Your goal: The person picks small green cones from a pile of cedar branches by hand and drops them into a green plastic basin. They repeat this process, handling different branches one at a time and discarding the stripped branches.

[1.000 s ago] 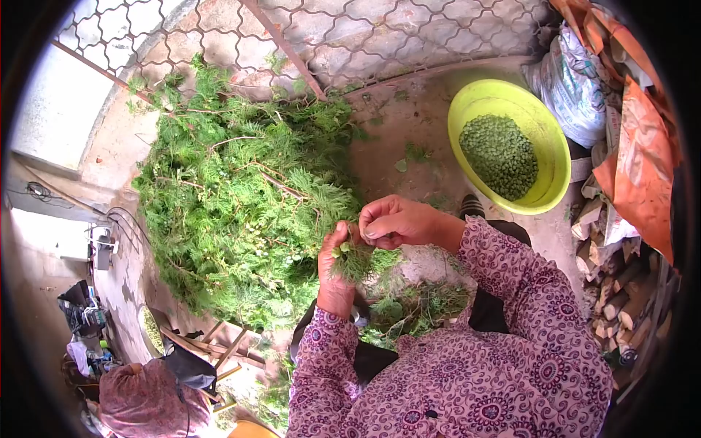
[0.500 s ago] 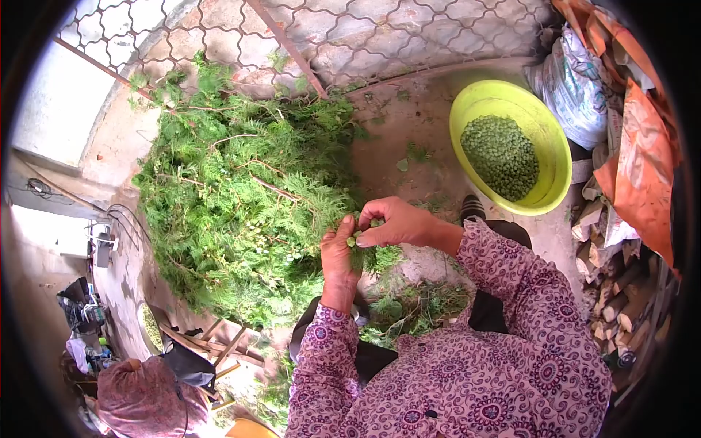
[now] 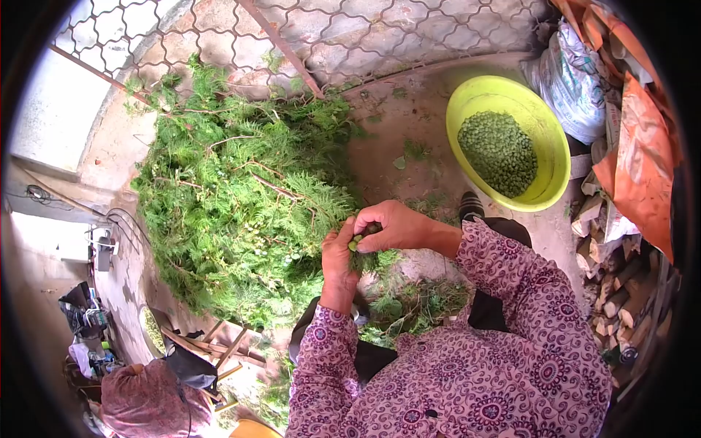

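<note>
My left hand point(image 3: 339, 261) is closed, thumb up, on a leafy evergreen sprig point(image 3: 374, 261); much of the sprig is covered by my fingers. Against it, my right hand point(image 3: 398, 228) has its thumb and fingers curled together around small round green cones point(image 3: 355, 241), touching the left fingertips. How many cones it holds is hidden. Beyond both hands lies a large heap of cut evergreen branches point(image 3: 241, 197). To the upper right, a yellow-green basin point(image 3: 467, 171) contains a pile of similar small green cones point(image 3: 500, 152).
Stripped greenery point(image 3: 420, 303) lies by my knees. Firewood point(image 3: 621, 303), an orange sheet point(image 3: 644, 168) and a white sack point(image 3: 573, 87) line the right side. A wire mesh fence point(image 3: 394, 33) borders the back. Another person point(image 3: 150, 398) sits at lower left near wooden furniture point(image 3: 219, 350).
My right thumb and fingers have shifted slightly at the left fingertips, curling closer around the cones. The basin and branch heap appear a little higher as the view tilts.
</note>
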### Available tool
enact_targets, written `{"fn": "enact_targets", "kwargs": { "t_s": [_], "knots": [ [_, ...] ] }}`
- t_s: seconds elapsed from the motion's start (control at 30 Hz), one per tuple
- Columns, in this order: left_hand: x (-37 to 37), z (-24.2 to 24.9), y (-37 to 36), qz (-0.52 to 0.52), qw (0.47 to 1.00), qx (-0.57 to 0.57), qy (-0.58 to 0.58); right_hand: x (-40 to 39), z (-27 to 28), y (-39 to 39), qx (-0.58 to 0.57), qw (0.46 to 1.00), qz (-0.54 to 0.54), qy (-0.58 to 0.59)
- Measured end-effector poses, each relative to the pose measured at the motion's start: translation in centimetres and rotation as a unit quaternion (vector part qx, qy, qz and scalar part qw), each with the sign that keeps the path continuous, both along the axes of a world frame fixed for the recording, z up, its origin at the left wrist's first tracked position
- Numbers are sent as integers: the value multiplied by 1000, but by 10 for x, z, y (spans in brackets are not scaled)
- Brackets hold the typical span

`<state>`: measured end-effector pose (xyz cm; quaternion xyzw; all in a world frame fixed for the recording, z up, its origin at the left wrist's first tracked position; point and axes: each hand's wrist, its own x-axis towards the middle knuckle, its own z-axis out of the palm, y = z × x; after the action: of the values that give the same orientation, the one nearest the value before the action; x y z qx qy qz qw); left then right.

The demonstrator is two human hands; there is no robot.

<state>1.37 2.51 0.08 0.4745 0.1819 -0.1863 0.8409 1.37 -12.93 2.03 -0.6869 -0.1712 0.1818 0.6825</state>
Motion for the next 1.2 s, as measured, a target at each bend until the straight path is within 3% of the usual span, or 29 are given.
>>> {"fn": "enact_targets", "kwargs": {
  "t_s": [0.07,0.13,0.47,0.67,0.73,0.87,0.93,1.07,1.13,1.17,1.2],
  "knots": [
    [1,-6,2,-4,1000,8,9,0,3,0,19,999,8,36],
    [2,-15,5,-28,999,-28,-9,-1,12,-1,40,987,22,154],
    [-3,-1,2,-91,993,-63,-27,-4,7,0,86,972,12,218],
    [-4,6,-5,52,976,-175,121,-4,-1,1,237,932,122,245],
    [-3,1,0,-1,983,-174,56,-6,-1,4,292,889,86,341],
    [-2,4,3,-44,994,-93,-30,-1,13,-3,274,894,49,351],
    [-1,-2,2,17,1000,1,-25,1,7,-2,211,942,-3,262],
    [-6,-13,-2,33,995,71,-68,-2,7,4,89,975,-22,204],
    [-7,-15,-4,5,994,69,-79,-3,-4,11,-48,989,-86,-115],
    [-7,-14,-3,4,994,69,-79,-3,-2,11,-47,989,-87,-114],
    [-7,-11,0,-14,994,79,-78,-4,2,10,-34,997,-69,-17]
  ]
}}
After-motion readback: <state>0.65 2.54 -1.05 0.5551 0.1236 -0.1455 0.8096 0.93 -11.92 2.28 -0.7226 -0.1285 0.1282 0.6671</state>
